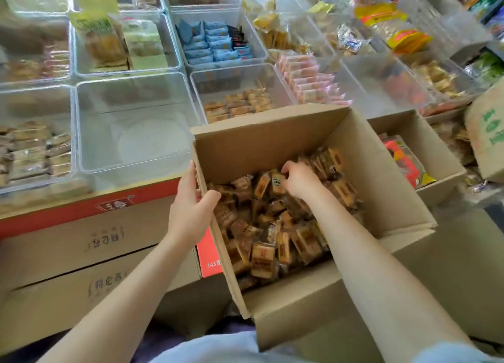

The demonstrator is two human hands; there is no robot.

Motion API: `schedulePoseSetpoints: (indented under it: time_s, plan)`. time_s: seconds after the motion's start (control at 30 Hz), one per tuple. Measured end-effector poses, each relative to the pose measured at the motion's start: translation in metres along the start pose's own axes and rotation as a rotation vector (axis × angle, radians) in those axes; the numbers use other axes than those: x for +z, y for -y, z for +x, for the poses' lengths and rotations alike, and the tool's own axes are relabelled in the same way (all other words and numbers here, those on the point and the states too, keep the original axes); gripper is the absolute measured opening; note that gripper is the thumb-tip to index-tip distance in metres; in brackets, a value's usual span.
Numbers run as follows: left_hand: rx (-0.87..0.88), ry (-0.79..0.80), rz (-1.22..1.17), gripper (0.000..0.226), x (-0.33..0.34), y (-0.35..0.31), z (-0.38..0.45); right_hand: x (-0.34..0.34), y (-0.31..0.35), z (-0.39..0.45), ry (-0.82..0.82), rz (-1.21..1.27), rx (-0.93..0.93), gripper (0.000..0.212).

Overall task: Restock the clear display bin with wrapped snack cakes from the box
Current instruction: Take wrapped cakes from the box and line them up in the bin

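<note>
Rows of clear plastic snack bins fill the display. The empty clear display bin point(131, 122) awaits stock. Left hand point(191, 207) grips the brown cardboard box point(387, 188) wall; right hand point(297, 180) fingers pinch wrapped tan snack cakes point(264, 256) inside. Restocking looks barely begun.

display surface: rows of clear plastic bins point(218, 43) holding assorted wrapped snacks
front edge: red strip point(90, 210) with white characters
below: stacked printed cartons point(81, 256)
right: second open carton point(425, 150), green-printed box point(488, 128)
light: bright, even
</note>
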State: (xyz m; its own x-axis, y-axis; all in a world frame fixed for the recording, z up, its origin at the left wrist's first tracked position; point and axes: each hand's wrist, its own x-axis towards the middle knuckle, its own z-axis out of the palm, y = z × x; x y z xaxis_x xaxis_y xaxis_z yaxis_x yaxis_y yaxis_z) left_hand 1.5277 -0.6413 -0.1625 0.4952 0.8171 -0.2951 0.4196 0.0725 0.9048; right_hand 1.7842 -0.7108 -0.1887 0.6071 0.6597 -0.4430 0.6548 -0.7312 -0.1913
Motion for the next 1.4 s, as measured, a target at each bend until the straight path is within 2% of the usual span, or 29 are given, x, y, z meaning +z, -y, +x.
schedulePoseSetpoints:
  time_s: [0.13, 0.23, 0.3, 0.37, 0.43, 0.47, 0.5, 0.57, 0.63, 0.7, 0.73, 0.8, 0.87, 0.9, 0.97, 1.07, 1.13, 1.17, 1.23, 1.3, 1.33, 1.4]
  plan:
    - [-0.018, -0.004, -0.001, 0.084, 0.002, -0.005, -0.002, 0.042, -0.014, 0.01, 0.225, -0.284, 0.07, 0.044]
    - [-0.023, -0.004, 0.012, 0.083, 0.004, -0.003, -0.006, 0.058, -0.02, 0.01, 0.224, -0.259, 0.028, 0.035]
    - [-0.011, -0.013, 0.02, 0.08, 0.005, -0.002, -0.007, 0.047, -0.013, 0.014, 0.161, 0.044, 0.023, 0.018]
    - [0.029, -0.055, 0.099, 0.077, 0.005, -0.003, -0.006, 0.022, 0.001, 0.009, 0.107, 0.623, 0.088, 0.014]
    - [0.174, -0.134, 0.317, 0.087, 0.001, -0.009, -0.005, -0.008, 0.018, -0.006, 0.193, 1.198, 0.066, 0.021]
    - [0.308, -0.162, 0.441, 0.094, -0.002, -0.014, -0.004, -0.021, 0.026, -0.014, 0.267, 1.373, 0.004, 0.026]
    - [0.447, -0.176, 0.552, 0.1, -0.005, -0.019, -0.002, -0.032, 0.035, -0.025, 0.34, 1.45, -0.064, 0.029]
    - [0.628, -0.17, 0.677, 0.097, -0.014, -0.033, 0.0, -0.044, 0.054, -0.045, 0.434, 1.416, -0.159, 0.034]
    - [0.723, -0.157, 0.675, 0.074, -0.024, -0.045, -0.001, -0.049, 0.075, -0.061, 0.481, 1.341, -0.218, 0.038]
    - [0.758, -0.175, 0.566, 0.048, -0.042, -0.052, -0.005, -0.052, 0.1, -0.075, 0.488, 1.301, -0.229, 0.038]
    - [0.71, -0.189, 0.468, 0.04, -0.054, -0.053, -0.006, -0.053, 0.114, -0.081, 0.482, 1.27, -0.219, 0.037]
    - [0.474, -0.187, 0.196, 0.031, -0.085, -0.057, -0.009, -0.057, 0.142, -0.09, 0.382, 1.1, -0.215, 0.042]
    - [0.229, -0.139, -0.09, 0.029, -0.119, -0.056, -0.006, -0.056, 0.172, -0.097, 0.252, 0.934, -0.269, 0.049]
    - [0.159, -0.121, -0.154, 0.028, -0.136, -0.052, -0.004, -0.054, 0.188, -0.099, 0.216, 0.891, -0.317, 0.051]
    - [0.107, -0.092, -0.173, 0.025, -0.172, -0.04, 0.0, -0.043, 0.225, -0.104, 0.227, 0.824, -0.424, 0.051]
    - [0.025, -0.031, -0.214, 0.027, -0.225, -0.01, 0.014, -0.015, 0.288, -0.103, 0.288, 0.783, -0.466, 0.031]
    - [-0.076, -0.072, -0.265, 0.03, -0.267, 0.018, 0.035, 0.008, 0.331, -0.094, 0.308, 0.837, -0.43, 0.027]
    - [-0.124, -0.14, -0.291, 0.032, -0.291, 0.039, 0.05, 0.019, 0.352, -0.089, 0.321, 0.87, -0.395, 0.026]
    - [-0.189, -0.314, -0.186, 0.042, -0.343, 0.088, 0.078, 0.04, 0.388, -0.077, 0.331, 0.929, -0.317, 0.024]
    - [-0.172, -0.412, 0.071, 0.062, -0.389, 0.138, 0.103, 0.057, 0.419, -0.063, 0.293, 0.948, -0.25, 0.023]
    - [-0.143, -0.41, 0.208, 0.065, -0.406, 0.159, 0.115, 0.064, 0.432, -0.056, 0.261, 0.935, -0.234, 0.022]
    - [-0.109, -0.353, 0.491, 0.056, -0.429, 0.192, 0.134, 0.076, 0.456, -0.039, 0.186, 0.86, -0.25, 0.019]
